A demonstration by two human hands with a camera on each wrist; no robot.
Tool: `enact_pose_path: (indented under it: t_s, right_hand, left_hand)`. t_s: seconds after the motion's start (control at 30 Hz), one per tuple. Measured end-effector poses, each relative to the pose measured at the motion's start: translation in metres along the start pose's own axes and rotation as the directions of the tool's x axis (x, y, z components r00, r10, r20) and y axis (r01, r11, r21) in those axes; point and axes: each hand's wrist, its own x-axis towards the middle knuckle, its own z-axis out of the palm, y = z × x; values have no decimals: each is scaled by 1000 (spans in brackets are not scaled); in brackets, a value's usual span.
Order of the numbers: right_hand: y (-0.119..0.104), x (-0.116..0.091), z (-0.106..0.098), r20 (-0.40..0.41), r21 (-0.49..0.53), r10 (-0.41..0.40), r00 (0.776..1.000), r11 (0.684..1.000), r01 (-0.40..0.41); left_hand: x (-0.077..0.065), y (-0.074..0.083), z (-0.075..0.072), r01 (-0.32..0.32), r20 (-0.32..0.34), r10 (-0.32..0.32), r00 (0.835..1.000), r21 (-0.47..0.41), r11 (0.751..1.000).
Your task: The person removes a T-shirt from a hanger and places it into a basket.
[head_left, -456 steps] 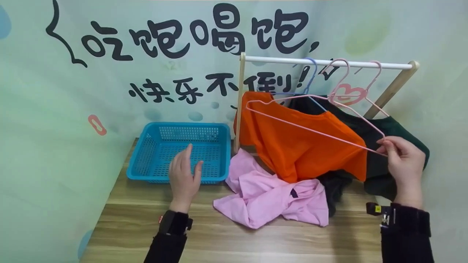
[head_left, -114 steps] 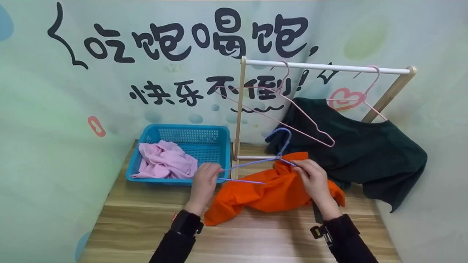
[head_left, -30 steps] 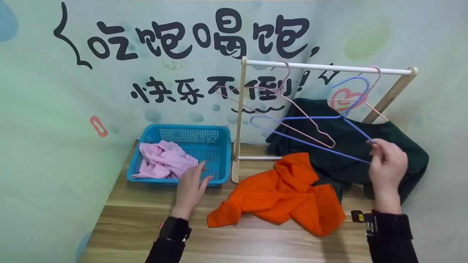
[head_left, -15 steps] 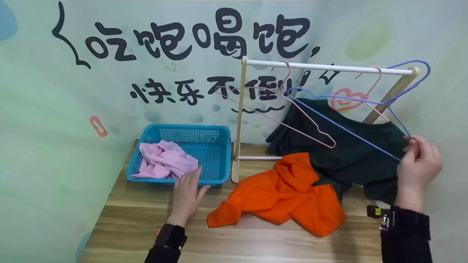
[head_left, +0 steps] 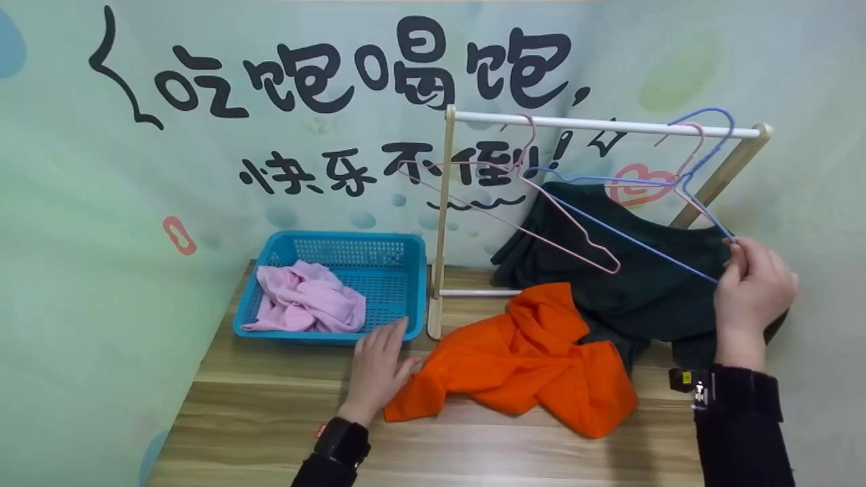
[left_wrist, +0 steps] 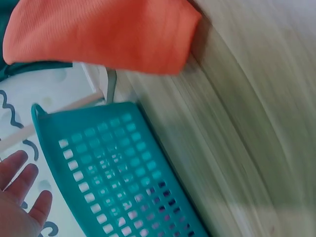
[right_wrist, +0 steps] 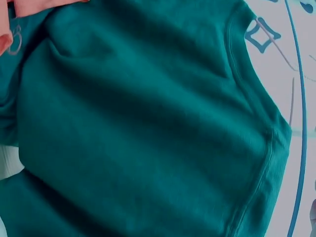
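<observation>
My right hand (head_left: 756,297) pinches the right corner of a blue clothes hanger (head_left: 622,233). The hanger carries no garment, and its hook overlaps the right end of the white rail in the head view. In the right wrist view the hanger's wire (right_wrist: 302,148) runs beside a dark green shirt (right_wrist: 148,118). My left hand (head_left: 380,368), fingers extended, hovers at the front right corner of the blue basket (head_left: 270,291), close to one end of an orange shirt (head_left: 514,365). That shirt lies crumpled on the table. Inside the basket is a bunched pink shirt (head_left: 308,297).
A small clothes rack has a white rail (head_left: 595,124) and wooden legs (head_left: 443,223). At the rail's left hangs a bare pink hanger (head_left: 561,216); toward the right, another pink hanger (head_left: 691,155) bears the dark green shirt. A printed cloth backdrop (head_left: 135,169) stands behind.
The pink shirt went from table to basket. The orange shirt came off the blue hanger; a pink hanger went onto the rail. Lately the blue hanger rose rightward, then shifted slightly left.
</observation>
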Motion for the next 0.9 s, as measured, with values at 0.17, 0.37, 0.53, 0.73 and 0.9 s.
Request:
enact_pose_path:
  t_s: [0.17,0.37,0.53,0.73,0.9]
  right_hand:
    - [-12,4,11,48,-52,17,999,999,-14]
    - [-27,9,22,113,-88,65,991,995,-55]
    - [-34,7,31,135,-91,25,991,996,-12]
    - [-36,-1,41,163,-73,-22,986,997,34]
    - [-36,-9,46,192,-57,-31,981,997,43]
  left_hand:
    - [2,10,8,-16,-3,16,1000,-5,1000]
    - [7,20,16,-52,-19,52,998,-4,999]
    - [11,29,20,-76,-27,76,997,-7,997]
    - [15,37,24,-89,-17,89,996,23,996]
    - [20,44,28,-70,33,69,997,45,997]
